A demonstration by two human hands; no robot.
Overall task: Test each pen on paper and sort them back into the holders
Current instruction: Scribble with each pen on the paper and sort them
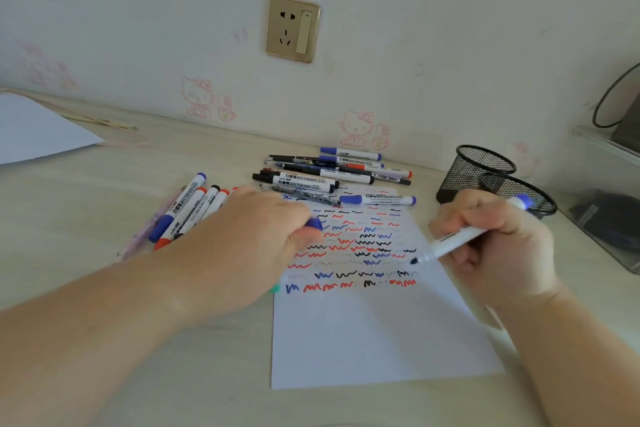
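Presently: two hands at one sheet of paper (pixel 374 333), two mesh holders (pixel 485 172) at right.

Right hand (pixel 498 243) grips one uncapped blue whiteboard marker (pixel 460 241), tip on the scribbled sheet. Left hand (pixel 249 236) curls round a blue cap (pixel 314 224) over the paper's left edge. One capped blue marker (pixel 377 199) lies on the sheet's top. Two loose pen groups: far pile (pixel 329 172) and left pile (pixel 187 211), roughly six showing; full counts unclear through overlap.

The paper (pixel 377 333) lies under both hands. One pile of pens (pixel 183 211) lies left of the left hand's (pixel 249 239) fingers. Two mesh holders (pixel 485 173) stand behind the right hand's (pixel 498 246) fingers.
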